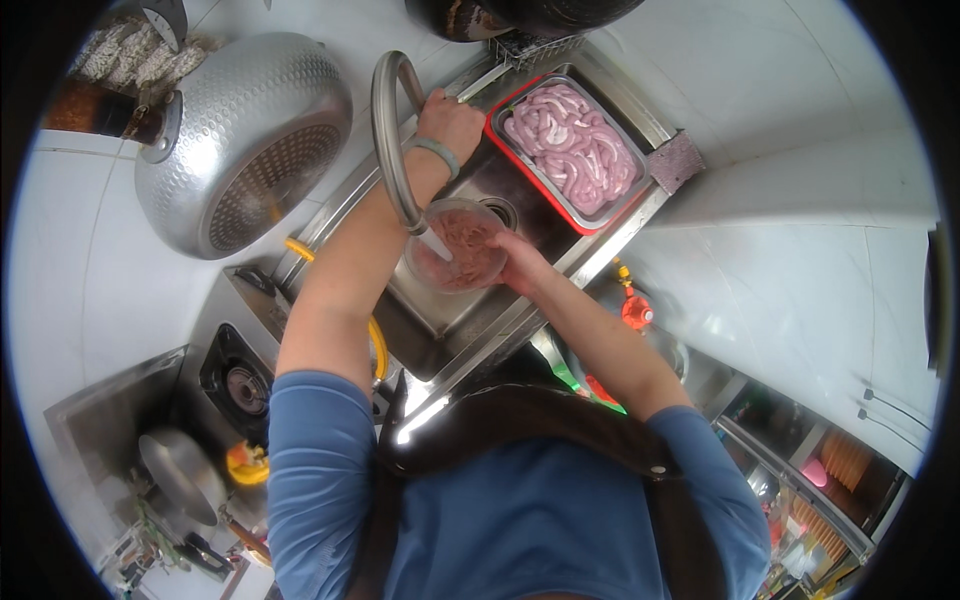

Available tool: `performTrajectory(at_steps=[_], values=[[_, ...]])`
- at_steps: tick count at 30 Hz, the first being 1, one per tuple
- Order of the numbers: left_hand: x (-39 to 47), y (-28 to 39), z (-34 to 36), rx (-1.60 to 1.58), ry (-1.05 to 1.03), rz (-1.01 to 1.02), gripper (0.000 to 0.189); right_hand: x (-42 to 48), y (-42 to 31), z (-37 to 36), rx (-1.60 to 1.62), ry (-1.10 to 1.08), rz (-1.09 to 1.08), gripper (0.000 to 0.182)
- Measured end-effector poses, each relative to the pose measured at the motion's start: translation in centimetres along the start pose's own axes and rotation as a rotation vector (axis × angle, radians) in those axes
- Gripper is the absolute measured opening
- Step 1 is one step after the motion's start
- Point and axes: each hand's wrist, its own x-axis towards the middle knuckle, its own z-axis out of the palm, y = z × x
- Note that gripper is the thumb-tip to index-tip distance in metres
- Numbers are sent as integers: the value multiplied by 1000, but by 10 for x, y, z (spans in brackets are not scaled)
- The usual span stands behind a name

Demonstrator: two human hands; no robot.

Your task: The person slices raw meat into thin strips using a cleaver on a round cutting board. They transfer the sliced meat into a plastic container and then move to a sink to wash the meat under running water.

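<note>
My right hand [519, 260] grips the rim of a clear plastic bowl [491, 214] in the stainless steel sink. Thin strips of reddish raw meat [469, 236] lie in cloudy pink liquid inside it. A stream of water runs from the curved steel faucet [388, 135] into the bowl. Past the faucet's arch, my left hand [452, 124] is curled near its base, with a pale green bangle on the wrist. What lies beneath its fingers is hidden. Right of it, a metal tray [643, 174] heaped with pale pink intestine-like pieces [570, 142] rests in a red-rimmed container [536, 185].
A large hammered pan [277, 82] hangs at left. Below it stands a gas burner [246, 388]. A yellow hose [380, 349] runs by the sink's left side. A scouring pad [676, 161] sits on the far right rim. An orange gas regulator [637, 311] is near my right forearm.
</note>
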Motion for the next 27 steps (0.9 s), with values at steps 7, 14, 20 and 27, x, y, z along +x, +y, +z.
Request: performTrajectory(at_steps=[7, 14, 20, 27], values=[[3, 6, -15, -30, -147, -87, 16, 13, 12, -10, -17, 35, 27, 54], [24, 6, -20, 0, -123, -249, 16, -4, 1, 3, -11, -74, -1, 52], [27, -1, -5, 59, -53, -226, 16, -27, -6, 9, 11, -69, -26, 49], [-40, 33, -43, -573, 192, -160, 16, -43, -13, -1, -1, 33, -114, 45]])
